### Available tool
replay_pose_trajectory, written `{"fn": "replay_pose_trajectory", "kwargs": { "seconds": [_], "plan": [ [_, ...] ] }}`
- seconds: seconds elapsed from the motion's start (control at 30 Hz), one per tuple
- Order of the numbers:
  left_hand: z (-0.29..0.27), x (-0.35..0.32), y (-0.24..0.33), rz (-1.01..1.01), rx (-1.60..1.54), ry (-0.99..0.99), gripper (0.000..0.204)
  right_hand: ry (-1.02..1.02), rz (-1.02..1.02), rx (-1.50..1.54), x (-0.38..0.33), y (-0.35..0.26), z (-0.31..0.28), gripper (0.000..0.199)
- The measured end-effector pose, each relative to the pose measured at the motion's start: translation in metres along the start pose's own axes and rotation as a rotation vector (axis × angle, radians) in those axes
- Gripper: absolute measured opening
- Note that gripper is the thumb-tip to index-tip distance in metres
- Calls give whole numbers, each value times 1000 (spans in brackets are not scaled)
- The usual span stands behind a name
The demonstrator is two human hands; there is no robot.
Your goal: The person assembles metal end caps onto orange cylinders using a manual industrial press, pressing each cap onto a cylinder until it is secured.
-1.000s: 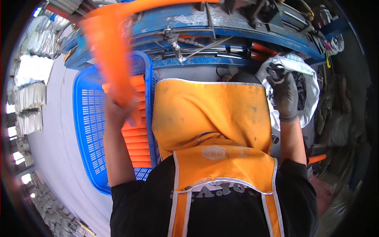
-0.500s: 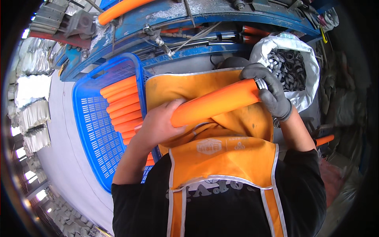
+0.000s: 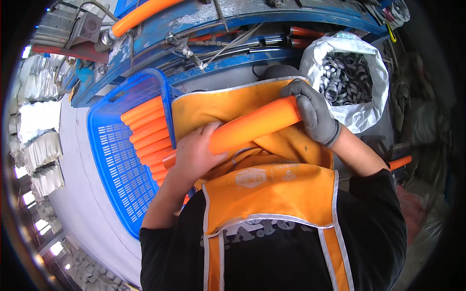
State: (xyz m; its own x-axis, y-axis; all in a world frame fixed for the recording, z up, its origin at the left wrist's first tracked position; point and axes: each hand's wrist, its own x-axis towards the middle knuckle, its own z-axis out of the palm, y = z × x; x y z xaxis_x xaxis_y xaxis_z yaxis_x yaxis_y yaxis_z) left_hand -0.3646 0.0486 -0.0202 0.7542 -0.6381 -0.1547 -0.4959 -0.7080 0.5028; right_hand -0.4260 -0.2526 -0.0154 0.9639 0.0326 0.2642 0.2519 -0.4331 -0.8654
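Observation:
An orange tube [image 3: 257, 123] lies slantwise across my lap over the orange apron [image 3: 272, 194], its right end higher in the picture. My bare left hand [image 3: 196, 150] is wrapped round the tube toward its left end, which sticks out past the wrist. At the right end, my grey-gloved right hand [image 3: 313, 114] closes over the tube's mouth, with the fingers bent against the rim. The glove hides that opening and anything in it.
Left of my lap stands a blue plastic basket [image 3: 109, 160] holding several orange tubes [image 3: 150, 133]. To the right is a white sack [image 3: 361, 116] of dark grey rings [image 3: 347, 80]. Ahead runs a blue metal bench [image 3: 194, 24] with another orange tube [image 3: 145, 17] mounted on it.
My right hand has shifted left and closed over the tube's end. Silvery ring edges seen there earlier are now out of sight. The view has moved slightly.

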Motion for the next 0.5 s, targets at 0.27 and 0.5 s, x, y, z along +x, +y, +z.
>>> {"fn": "replay_pose_trajectory", "kwargs": {
  "seconds": [0.27, 0.5],
  "plan": [
    [-13, 5, 22, 551, 89, 366, 51, 119, 257, 415, 2, -6, -16, 34],
    [2, 13, 22, 238, -1216, -327, 44, 0, 87, 199, 1, -22, -26, 35]
  ]
}}
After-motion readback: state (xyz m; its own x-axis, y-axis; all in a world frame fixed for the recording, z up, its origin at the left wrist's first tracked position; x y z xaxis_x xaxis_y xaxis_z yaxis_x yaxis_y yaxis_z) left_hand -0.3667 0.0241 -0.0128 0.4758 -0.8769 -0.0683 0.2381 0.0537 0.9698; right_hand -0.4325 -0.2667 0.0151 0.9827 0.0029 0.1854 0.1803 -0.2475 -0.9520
